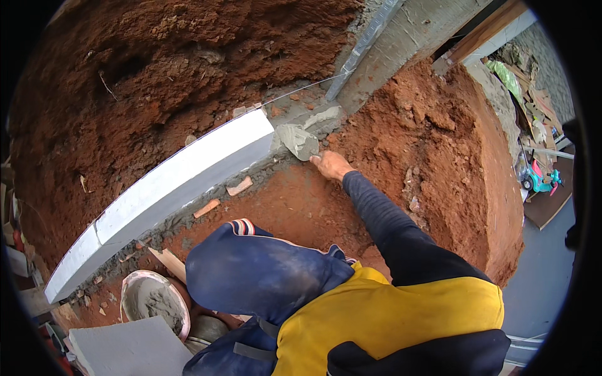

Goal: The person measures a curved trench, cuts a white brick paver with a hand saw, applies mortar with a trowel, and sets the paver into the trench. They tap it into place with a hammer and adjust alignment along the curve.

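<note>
My right hand (332,166) is closed around the grip of a mortar-smeared trowel (301,144). The trowel's blade lies at the right end of a row of white lightweight blocks (188,156), close to the block's end face. Beyond the blade, a strip of wet grey mortar (323,117) runs toward a concrete column (392,50). A thin string (301,91) stretches from the metal strip (364,47) on the column along the blocks' far top edge. My left hand is out of sight.
A bucket of grey mortar (155,301) stands at lower left, beside a loose grey block (132,348). Brick pieces (239,186) lie along the row's near side. A red earth bank (188,56) rises behind; more earth (439,150) mounds up at right. A toy scooter (540,177) is farther right.
</note>
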Available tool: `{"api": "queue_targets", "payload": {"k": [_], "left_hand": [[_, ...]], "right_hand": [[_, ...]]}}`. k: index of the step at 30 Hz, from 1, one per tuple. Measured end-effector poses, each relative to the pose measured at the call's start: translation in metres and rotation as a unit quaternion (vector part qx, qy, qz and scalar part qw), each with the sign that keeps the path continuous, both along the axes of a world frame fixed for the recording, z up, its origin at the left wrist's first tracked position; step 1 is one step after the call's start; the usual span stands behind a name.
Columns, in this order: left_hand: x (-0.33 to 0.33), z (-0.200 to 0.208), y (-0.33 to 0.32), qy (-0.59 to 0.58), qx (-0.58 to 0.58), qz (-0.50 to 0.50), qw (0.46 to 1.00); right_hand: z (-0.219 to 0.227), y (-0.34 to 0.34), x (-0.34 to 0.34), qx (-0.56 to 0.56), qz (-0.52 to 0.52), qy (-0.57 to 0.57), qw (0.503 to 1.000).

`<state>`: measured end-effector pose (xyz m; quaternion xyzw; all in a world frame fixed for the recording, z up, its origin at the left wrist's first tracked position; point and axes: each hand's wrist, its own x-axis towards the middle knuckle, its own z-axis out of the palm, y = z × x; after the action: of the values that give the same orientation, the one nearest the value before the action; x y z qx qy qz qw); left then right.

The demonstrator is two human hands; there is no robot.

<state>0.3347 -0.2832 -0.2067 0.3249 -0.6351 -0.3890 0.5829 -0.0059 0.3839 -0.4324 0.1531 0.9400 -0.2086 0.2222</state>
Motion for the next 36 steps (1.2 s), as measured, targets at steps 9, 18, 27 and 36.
{"api": "queue_targets", "payload": {"k": [9,18,27,36], "left_hand": [[0.0,0.004,0.005,-0.002,0.002,0.009,1.0],[-0.001,0.005,0.008,0.009,0.029,-0.025,0.999],[-0.01,0.009,0.022,0.031,0.01,-0.041,0.999],[0.0,-0.008,-0.011,-0.018,-0.005,-0.021,1.0]], "right_hand": [[0.018,0.063,-0.011,-0.093,-0.218,-0.034,0.971],[0.005,0.094,-0.031,-0.247,-0.375,-0.005,0.893],[0.016,0.021,0.056,-0.343,-0.305,0.024,0.888],[-0.009,-0.145,0.063,-0.252,-0.1,0.248,0.93]]}}
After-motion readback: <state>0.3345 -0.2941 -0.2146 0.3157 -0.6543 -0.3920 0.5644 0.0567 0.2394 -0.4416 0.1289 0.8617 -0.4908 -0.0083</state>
